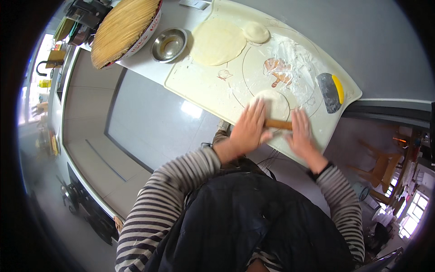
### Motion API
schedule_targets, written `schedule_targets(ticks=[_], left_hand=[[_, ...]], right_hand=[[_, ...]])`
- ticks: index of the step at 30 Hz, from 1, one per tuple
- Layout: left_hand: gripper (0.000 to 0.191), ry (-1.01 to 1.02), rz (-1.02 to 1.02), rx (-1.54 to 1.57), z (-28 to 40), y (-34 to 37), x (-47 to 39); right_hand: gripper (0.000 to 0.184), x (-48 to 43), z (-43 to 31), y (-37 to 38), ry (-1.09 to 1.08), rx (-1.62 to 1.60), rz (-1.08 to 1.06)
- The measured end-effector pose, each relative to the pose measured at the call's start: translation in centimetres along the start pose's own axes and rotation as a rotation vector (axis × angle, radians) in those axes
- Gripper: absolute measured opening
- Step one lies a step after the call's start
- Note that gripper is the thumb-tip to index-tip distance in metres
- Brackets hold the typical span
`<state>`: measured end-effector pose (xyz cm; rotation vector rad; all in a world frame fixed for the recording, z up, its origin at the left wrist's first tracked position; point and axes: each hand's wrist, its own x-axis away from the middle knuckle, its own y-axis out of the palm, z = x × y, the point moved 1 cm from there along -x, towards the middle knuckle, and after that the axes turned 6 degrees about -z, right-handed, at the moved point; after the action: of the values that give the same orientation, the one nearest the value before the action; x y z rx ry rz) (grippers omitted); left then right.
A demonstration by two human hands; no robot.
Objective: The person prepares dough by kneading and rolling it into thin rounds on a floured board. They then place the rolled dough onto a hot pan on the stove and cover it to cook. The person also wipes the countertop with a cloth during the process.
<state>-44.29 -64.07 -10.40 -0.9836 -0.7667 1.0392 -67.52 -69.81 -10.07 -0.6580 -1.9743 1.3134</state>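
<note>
My left hand (249,127) and my right hand (302,134) lie flat over the two ends of a wooden rolling pin (278,124), fingers extended and slightly blurred. Just beyond the pin, a round of dough (274,103) rests on the cream-coloured pastry mat (204,90), partly behind my left fingers. A large flat dough sheet (218,41) lies at the far left of the mat, with a smaller dough disc (256,32) beside its right edge. White flour (299,61) is spread over the mat's far right part.
A dough scraper with a yellow handle (330,92) lies near the mat's right edge. Left of the mat stand a small metal bowl (169,45) and a patterned basin topped by a round woven straw lid (124,30). A wooden chair (382,166) stands beyond the table at right.
</note>
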Motion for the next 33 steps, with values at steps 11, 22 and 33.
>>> schedule_targets(ticks=[11,22,33], left_hand=[[0.084,-0.222,0.298,-0.098,-7.0,-1.1,-10.1],[0.090,-0.325,0.235,0.078,-5.0,-0.3,-7.0],[0.100,-0.234,0.014,0.240,5.6,2.3,3.4]], right_hand=[[0.074,-12.1,4.4,-2.4,-0.067,0.129,0.263],[0.071,-9.0,2.4,-3.4,-0.171,0.154,0.138],[0.090,0.1,2.5,-3.1,-0.336,0.068,-0.234]])
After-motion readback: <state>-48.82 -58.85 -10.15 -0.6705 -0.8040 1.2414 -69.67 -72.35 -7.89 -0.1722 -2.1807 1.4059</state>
